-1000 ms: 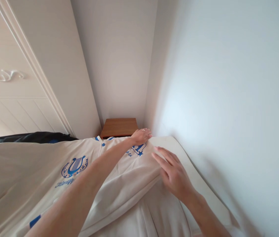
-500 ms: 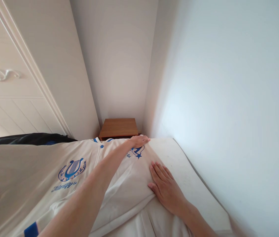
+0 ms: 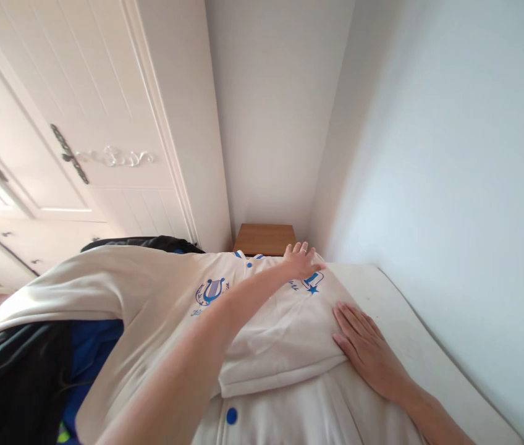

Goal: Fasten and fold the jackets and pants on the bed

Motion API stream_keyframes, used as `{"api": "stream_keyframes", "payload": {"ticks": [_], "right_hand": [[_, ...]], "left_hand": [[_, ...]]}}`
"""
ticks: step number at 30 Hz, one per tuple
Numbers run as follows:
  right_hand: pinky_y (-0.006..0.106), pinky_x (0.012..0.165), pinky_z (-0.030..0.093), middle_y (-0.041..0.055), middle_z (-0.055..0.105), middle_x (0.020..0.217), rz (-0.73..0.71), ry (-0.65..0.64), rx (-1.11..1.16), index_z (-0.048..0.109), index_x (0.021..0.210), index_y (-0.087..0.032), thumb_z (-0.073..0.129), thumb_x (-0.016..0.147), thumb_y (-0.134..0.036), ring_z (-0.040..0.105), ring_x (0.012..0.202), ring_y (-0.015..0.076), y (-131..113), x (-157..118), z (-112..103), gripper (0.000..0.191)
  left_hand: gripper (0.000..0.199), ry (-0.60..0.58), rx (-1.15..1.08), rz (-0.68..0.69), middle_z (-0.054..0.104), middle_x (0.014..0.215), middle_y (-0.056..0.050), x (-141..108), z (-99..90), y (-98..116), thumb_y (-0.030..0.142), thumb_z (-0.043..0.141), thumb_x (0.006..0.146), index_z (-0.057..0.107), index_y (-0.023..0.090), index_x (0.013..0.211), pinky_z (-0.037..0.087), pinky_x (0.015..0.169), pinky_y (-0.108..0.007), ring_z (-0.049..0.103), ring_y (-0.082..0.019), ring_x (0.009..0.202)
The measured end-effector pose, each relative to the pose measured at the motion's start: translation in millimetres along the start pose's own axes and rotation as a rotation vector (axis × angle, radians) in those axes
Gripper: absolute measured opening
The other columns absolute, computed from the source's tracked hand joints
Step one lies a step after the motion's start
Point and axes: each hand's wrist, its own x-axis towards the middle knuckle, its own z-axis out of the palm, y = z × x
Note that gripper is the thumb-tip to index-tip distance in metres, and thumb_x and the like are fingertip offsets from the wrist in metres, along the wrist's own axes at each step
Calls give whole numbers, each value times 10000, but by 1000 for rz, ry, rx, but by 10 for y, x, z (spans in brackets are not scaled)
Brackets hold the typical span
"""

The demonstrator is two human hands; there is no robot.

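Observation:
A cream jacket (image 3: 271, 337) with blue embroidery and blue snap buttons lies spread out in front of me, one sleeve reaching far to the left. Across its lower part runs a folded-over layer of the same fabric. My left hand (image 3: 301, 261) reaches over the jacket to its far right shoulder area, fingers spread, beside a blue star emblem. Lower and to the right, my right hand (image 3: 368, 346) rests flat on the jacket's right edge with fingers stretched out. Neither hand grips anything.
Under the jacket is a white mattress-like surface (image 3: 396, 309) along the right wall. Dark and blue clothing (image 3: 25, 371) lies at the lower left. A brown wooden stand (image 3: 266, 238) is in the far corner. A white wardrobe (image 3: 104, 111) rises on the left.
My view has turned left, so more wardrobe, the left sleeve and the dark clothing show. My left hand's fingers have spread apart. The right hand stays flat at the jacket's edge.

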Motion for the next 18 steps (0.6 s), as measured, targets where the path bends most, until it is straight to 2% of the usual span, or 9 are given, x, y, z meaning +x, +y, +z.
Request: {"api": "stream_keyframes", "payload": {"ticks": [3,4,7,9,11,14,16,18], "right_hand": [[556,1151,352,96,395,1568,1,-15,-7,410,1518,-190,311,1009,-479,348,1458,305,38,3,15,594],[552,1151,353,93,395,1568,5,-21,-8,409,1519,-195,306,1007,-483,352,1456,304,48,4,16,597],[536,1162,343,87,410,1561,14,-34,-9,424,1512,-214,310,1000,-481,360,1453,295,74,13,12,589],[528,1165,343,91,435,1546,6,-29,-19,454,1493,-211,317,997,-475,378,1443,293,91,24,11,578],[532,1151,364,105,470,1521,-4,-19,-44,495,1459,-194,333,990,-474,413,1419,300,92,42,9,570],[555,1109,413,139,553,1442,3,24,-98,576,1368,-170,365,973,-450,491,1355,325,0,98,-45,529],[548,1100,431,153,580,1407,-6,65,-104,598,1328,-159,365,968,-392,520,1327,322,-155,168,-143,489],[519,1115,432,150,565,1421,-51,81,-55,582,1339,-154,355,970,-339,513,1336,299,-376,271,-289,471]], "left_hand": [[693,94,0,-10,262,1630,-147,-578,-403,-385,587,405,959,381,163,1506,84,1216,-492,164,-341,1510],[685,114,-9,-39,334,1594,-169,-814,-539,-539,597,359,966,402,154,1487,152,1195,-499,238,-357,1484],[674,109,-53,-142,655,1251,-195,-1589,-840,-940,631,269,965,562,150,1335,411,998,-446,577,-370,1207],[640,103,-151,-317,727,1009,-145,-2107,-910,-1067,673,447,885,639,171,1232,469,842,-385,667,-346,987],[712,20,-227,-357,730,896,-101,-2573,-884,-1054,704,571,793,631,173,1263,475,741,-349,686,-317,848],[891,-82,-336,-351,720,1053,-114,-3077,-760,-881,700,667,710,517,175,1414,490,784,-354,674,-326,965],[879,-50,-395,-386,686,1173,-148,-3254,-690,-766,617,743,671,533,170,1398,495,866,-385,637,-347,1084],[782,0,-519,-455,673,1183,-162,-3328,-662,-685,499,793,641,587,160,1315,531,814,-387,657,-336,1032]]}}
